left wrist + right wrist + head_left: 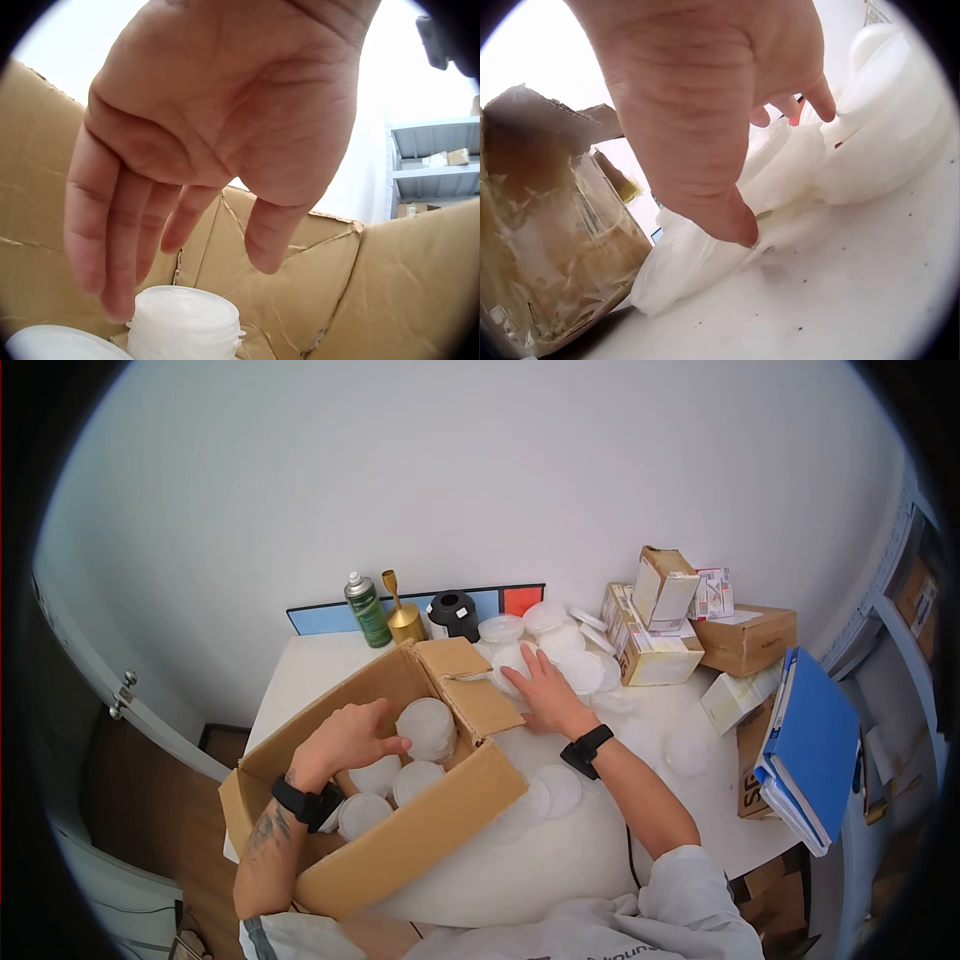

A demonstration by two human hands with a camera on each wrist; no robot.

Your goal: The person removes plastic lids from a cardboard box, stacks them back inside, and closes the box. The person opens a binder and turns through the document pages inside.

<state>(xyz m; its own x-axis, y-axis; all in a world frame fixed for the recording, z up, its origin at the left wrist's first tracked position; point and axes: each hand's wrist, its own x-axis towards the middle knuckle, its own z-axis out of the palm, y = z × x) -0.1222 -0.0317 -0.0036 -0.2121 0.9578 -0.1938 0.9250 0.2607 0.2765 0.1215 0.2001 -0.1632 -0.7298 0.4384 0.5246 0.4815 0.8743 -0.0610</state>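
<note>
My left hand (345, 742) hangs over an open cardboard box (415, 850), its fingers pointing down and loosely bent with nothing between them. Just below its fingertips stands a stack of round translucent plastic lids (184, 319). Several more lids (365, 815) lie around that stack inside the box. Beyond the box's right flap, my right hand (552, 695) reaches into a heap of similar lids (582, 672) on the white table. Its fingers are spread over the heap, and the thumb lies at the edge of one tilted lid (682, 262).
Loose lids (555, 790) are scattered right of the box. Behind it stand a green spray can (368, 615), a brass candlestick (405, 622) and a black vase-like object (453, 617). Small cartons (660, 660) and a blue binder (815, 730) occupy the table's right side.
</note>
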